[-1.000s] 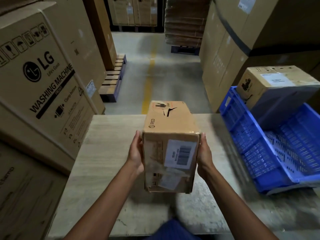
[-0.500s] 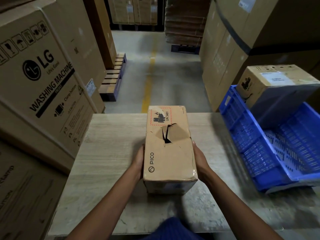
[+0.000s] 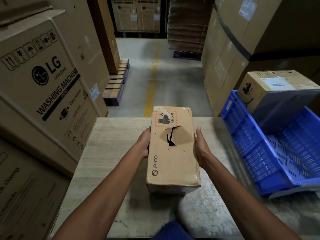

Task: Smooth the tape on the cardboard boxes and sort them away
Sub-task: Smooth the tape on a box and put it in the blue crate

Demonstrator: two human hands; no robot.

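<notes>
Seeing both hands on the PICO box (image 3: 173,158) from my end, one per long side. L hand (image 3: 144,144) grips the left side approx mid-length, fingers curled in round it. R hand (image 3: 201,148) lies against the right side, thumb straight along the top edge. Its fingers are hidden behind the box, so can't tell how far they curl. Box lies lengthwise over the middle of the table (image 3: 112,153), logo end toward me, UN 3481 lbl at the far end, w/ a torn dent in the top face. Can't tell if it rests on the tabletop or is held just above. Blue crate (image 3: 230,118) stands tilted at the table's right, apart from the box. A second box (image 3: 270,87) leans in its far corner. LG carton (image 3: 43,84) stands just left of the table.
</notes>
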